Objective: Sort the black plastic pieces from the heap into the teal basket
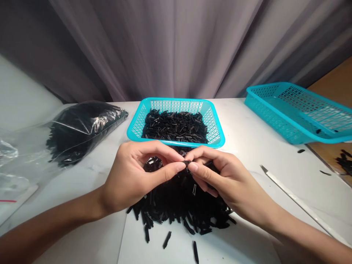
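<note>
Between the fingertips of both hands is a small black piece (187,162), short and narrow, mostly covered by the fingers. My left hand (143,170) pinches one end with thumb and forefinger. From the other side, my right hand (217,170) pinches it the same way, its other fingers curled underneath. Below both hands spreads a pile of black pieces (176,205), thin and strip-like, on a white sheet (143,249). Just beyond the hands stands a turquoise basket (176,143) holding many similar black pieces.
A clear plastic bag (85,128) of black pieces lies at the left. On the right, a second turquoise basket (275,117) holds a few black bits. A white-handled craft knife (297,200) lies below it. A grey curtain (154,47) hangs behind the table.
</note>
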Tool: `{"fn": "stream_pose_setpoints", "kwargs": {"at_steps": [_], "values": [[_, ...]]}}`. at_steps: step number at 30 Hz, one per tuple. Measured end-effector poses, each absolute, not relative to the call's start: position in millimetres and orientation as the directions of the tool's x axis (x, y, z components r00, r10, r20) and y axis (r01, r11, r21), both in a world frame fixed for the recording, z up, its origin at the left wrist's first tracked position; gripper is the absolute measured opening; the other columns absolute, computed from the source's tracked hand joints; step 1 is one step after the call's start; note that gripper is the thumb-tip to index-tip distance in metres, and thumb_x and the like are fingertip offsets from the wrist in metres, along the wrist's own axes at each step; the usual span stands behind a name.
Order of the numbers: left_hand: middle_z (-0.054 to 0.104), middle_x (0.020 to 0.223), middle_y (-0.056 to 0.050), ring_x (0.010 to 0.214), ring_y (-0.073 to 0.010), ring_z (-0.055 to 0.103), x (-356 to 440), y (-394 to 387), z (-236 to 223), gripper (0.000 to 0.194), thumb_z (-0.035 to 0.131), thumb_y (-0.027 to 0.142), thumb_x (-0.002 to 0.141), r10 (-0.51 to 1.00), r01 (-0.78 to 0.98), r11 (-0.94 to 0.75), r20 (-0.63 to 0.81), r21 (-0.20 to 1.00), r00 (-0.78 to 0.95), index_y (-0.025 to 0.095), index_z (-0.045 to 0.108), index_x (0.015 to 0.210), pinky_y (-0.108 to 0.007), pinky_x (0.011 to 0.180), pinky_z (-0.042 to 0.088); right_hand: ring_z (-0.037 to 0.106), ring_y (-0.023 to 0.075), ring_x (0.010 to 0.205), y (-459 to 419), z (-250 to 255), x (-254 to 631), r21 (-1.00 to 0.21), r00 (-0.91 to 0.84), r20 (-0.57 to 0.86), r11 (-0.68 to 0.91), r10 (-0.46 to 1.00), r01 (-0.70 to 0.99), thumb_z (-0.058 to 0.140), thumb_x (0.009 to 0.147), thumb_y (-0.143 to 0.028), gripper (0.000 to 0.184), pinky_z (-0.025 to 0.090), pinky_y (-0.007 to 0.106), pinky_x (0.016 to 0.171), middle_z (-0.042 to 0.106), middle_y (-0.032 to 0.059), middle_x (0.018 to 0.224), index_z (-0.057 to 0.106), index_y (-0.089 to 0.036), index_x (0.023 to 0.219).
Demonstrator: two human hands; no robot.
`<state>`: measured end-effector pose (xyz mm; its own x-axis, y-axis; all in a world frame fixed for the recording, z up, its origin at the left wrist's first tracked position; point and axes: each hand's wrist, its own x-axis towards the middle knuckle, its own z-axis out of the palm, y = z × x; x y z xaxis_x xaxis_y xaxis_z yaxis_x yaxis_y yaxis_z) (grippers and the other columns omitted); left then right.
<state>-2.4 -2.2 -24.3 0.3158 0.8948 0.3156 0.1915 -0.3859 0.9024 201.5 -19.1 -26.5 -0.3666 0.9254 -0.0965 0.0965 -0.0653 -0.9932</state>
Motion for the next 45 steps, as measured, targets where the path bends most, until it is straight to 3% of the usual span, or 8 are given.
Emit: {"fn": "stream_pose_setpoints", "kwargs": {"at_steps": [13,19,25,28,31,36,39,45], "values": [[0.079,0.079,0.004,0.073,-0.0074,0.075,-2,-1,-22,0.013,0.076,0.01,0.082,0.922,0.027,-0.17,0.149,0.985,0.359,0.023,0.078,0.083,-0.007,0.068,0.059,0.045,0.0082,0.051,-20,-25,201,-0.996,-0.389,-0.091,-0.074,0.917,0.059,0.064,0.096,-0.035,0.018,0.033,0.021,0.045,0.052,-0.0049,0.06,0.066,-0.019,0.087],[0.078,0.081,0.003,0.077,-0.0109,0.074,-4,-1,-23,0.013,0.076,0.008,0.081,0.891,0.112,-0.34,0.282,0.934,0.356,0.021,0.075,0.082,-0.017,0.072,0.061,0.049,0.008,0.053,-19,-26,202,-0.994,-0.326,0.007,0.042,0.945,0.101,0.064,0.096,-0.03,0.012,0.037,0.021,0.046,0.057,-0.0036,0.065,0.068,-0.019,0.092],[0.078,0.082,-0.003,0.078,-0.0144,0.073,-5,2,-22,0.017,0.075,0.0,0.078,0.594,0.23,-0.799,0.666,0.556,0.451,0.015,0.073,0.086,-0.029,0.073,0.06,0.051,0.0077,0.054,-18,-29,202,-0.991,-0.319,0.029,0.068,0.947,0.112,0.065,0.095,-0.027,0.008,0.04,0.021,0.049,0.059,-0.0034,0.068,0.066,-0.019,0.092],[0.077,0.082,-0.003,0.078,-0.014,0.072,-7,12,-27,0.016,0.075,0.0,0.079,0.464,0.289,-0.885,0.741,0.364,0.485,0.014,0.072,0.087,-0.028,0.074,0.059,0.048,0.007,0.053,-18,-31,201,-0.996,-0.321,-0.012,0.015,0.947,0.083,0.066,0.094,-0.029,0.01,0.037,0.019,0.048,0.056,-0.0046,0.065,0.066,-0.02,0.094],[0.077,0.086,-0.003,0.081,-0.0151,0.07,-9,29,-39,0.017,0.074,0.002,0.081,0.437,0.461,-0.857,0.801,0.232,0.41,0.016,0.072,0.091,-0.03,0.078,0.058,0.037,0.0058,0.049,-16,-35,200,-0.975,-0.339,-0.184,-0.215,0.923,-0.057,0.066,0.095,-0.036,0.016,0.027,0.018,0.043,0.049,-0.0071,0.059,0.064,-0.02,0.097],[0.07,0.114,-0.012,0.107,-0.0217,0.063,0,27,-48,0.038,0.073,0.02,0.087,0.655,0.52,-0.739,0.636,0.428,0.408,0.012,0.065,0.124,-0.035,0.087,0.056,0.025,0.0034,0.044,-13,-43,196,-0.73,-0.39,-0.467,-0.595,0.793,-0.335,0.058,0.098,-0.038,0.023,0.017,0.019,0.042,0.046,-0.0065,0.059,0.062,-0.017,0.089],[0.072,0.099,-0.008,0.094,-0.018,0.064,10,6,-47,0.017,0.074,0.023,0.087,0.568,0.344,-0.82,0.581,0.457,0.584,0.013,0.073,0.101,-0.033,0.087,0.053,0.029,0.0037,0.046,-15,-47,192,-0.72,-0.4,-0.453,-0.592,0.797,-0.362,0.057,0.097,-0.042,0.035,0.02,0.018,0.043,0.047,-0.0047,0.06,0.057,-0.016,0.074],[0.075,0.09,-0.003,0.087,-0.0159,0.062,14,-6,-50,0.015,0.079,0.024,0.084,0.643,0.31,-0.736,0.477,0.602,0.599,0.014,0.073,0.093,-0.03,0.084,0.051,0.035,0.0064,0.053,-21,-50,188,-0.836,-0.373,-0.387,-0.492,0.843,-0.244,0.058,0.096,-0.049,0.039,0.027,0.017,0.046,0.048,-0.0046,0.064,0.052,-0.018,0.074]]}}
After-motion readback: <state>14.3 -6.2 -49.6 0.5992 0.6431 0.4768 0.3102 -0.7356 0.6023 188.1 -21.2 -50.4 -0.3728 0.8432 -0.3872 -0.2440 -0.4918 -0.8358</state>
